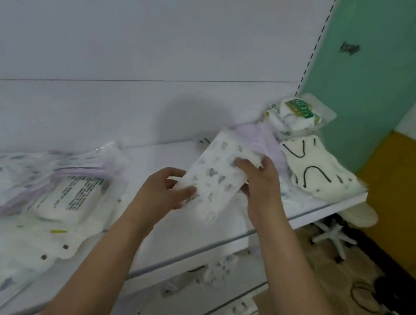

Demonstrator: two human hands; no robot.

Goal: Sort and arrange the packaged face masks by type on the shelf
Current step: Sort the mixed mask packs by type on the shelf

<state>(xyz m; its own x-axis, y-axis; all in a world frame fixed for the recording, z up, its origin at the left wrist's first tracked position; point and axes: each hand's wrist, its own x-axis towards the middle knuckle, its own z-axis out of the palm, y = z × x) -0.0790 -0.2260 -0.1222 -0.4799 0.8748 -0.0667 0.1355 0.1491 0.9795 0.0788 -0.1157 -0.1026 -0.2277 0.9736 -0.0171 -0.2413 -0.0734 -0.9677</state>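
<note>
Mask pack blurred, print unreadable, both hands' grip partly covering.

The heap of mask packs at the shelf's left end is smeared by blur and cut off by the picture's left edge, so its printed text cannot be read. The packs on the lower shelves are partly hidden behind both forearms. The label on the green-labelled pack at the shelf's far right corner is too small to be made out.

Left hand: bare forearm reaching up from below, fingers curled, thumb on top, pinching the lower left corner of the printed mask pack. Right hand: forearm extended from lower right, fingers wrapped over the pack's right edge, gripping it.
</note>
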